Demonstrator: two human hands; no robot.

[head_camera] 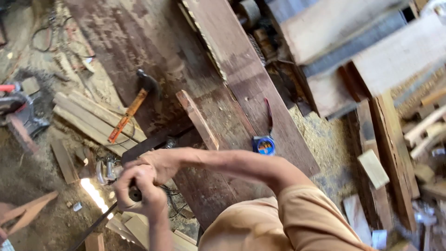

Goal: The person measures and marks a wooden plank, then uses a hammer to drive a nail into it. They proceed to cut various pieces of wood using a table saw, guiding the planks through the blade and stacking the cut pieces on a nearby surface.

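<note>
A broad, dark, stained wooden workbench [139, 51] of long planks fills the middle, running from twelve o'clock down toward six. Around it lies a sawdust-covered floor [325, 139], palest at three o'clock. Stacked pale boards [353, 28] and offcuts crowd the one-to-three o'clock corner. At nine o'clock a bundle of light wooden slats [88, 118] lies beside the bench edge, and a red and grey power tool [18, 109] sits further out at the left edge.

On the bench, a narrow reddish strip of wood [197, 118] lies slanted at centre. A hammer [132, 107] with an orange handle rests at ten o'clock of centre, head pointing up. A blue tape measure [264, 145] sits just right of centre, well apart from the hands.

At seven o'clock both hands meet, touching. The left hand [137, 190] is curled tight around a dark round handle [135, 194] of a blurred metal tool. The right hand [155, 162] lies closed just above it, pressed against the left; what it grips I cannot tell.
</note>
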